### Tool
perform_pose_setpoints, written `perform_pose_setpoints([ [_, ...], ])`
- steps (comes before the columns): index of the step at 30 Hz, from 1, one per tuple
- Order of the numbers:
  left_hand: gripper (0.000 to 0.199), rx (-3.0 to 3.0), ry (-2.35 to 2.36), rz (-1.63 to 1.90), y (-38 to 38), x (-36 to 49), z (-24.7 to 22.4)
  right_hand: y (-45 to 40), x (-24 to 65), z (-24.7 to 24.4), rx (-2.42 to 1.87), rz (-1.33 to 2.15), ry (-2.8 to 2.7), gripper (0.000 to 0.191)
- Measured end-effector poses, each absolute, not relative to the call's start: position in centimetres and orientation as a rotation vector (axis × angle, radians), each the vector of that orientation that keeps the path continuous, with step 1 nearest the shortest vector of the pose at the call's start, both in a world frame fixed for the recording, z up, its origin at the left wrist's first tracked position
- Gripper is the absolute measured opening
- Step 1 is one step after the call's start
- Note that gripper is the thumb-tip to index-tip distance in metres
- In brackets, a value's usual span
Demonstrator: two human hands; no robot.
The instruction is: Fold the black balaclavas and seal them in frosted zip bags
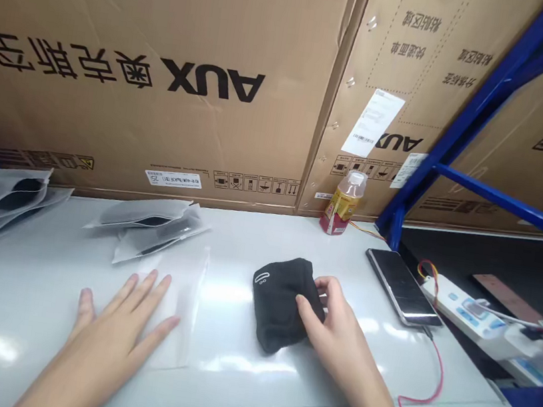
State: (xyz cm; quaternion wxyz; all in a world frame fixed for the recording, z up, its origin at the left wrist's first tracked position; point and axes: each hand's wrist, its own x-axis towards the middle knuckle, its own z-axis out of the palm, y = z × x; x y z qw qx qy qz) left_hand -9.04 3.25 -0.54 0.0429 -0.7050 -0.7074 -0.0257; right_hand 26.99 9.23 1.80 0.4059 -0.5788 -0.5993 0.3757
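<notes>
My left hand [125, 328] lies flat with its fingers spread, partly over a clear, frosted plastic bag [181, 325] on the white table. The bag looks flat, and its left part is hidden under the hand. To its right is a folded black fabric item [282, 306] with a small white printed mark at its upper left corner. My right hand [336, 320] pinches the right edge of this black fabric, thumb on top and fingers curled behind. What kind of garment or cloth it is, I cannot tell.
Frosted bags with black contents [152, 220] lie at the back, with more bags [3, 203] at far left. A drink bottle [343, 203] stands against large cartons [177, 15]. A phone [404, 286] with a red cable and a power strip [463, 308] are right, beside a blue frame [481, 112].
</notes>
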Motion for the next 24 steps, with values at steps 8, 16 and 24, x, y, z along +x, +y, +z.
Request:
perform_pose_setpoints([
  [8, 0.05, -2.321, -1.64, -0.36, 3.8, -6.0, 2.1, 8.7, 25.6, 2.7, -1.363, 0.239, -1.969, 0.037],
  [16, 0.042, -2.682, -1.541, -0.487, 4.3, 1.8, 3.0, 7.7, 23.0, 2.5, -1.268, 0.523, -2.069, 0.053],
  [24, 0.067, -2.597, -1.726, -0.687, 4.4, 3.2, 1.8, 7.9, 21.6, 2.1, -1.081, 1.069, -1.368, 0.038],
])
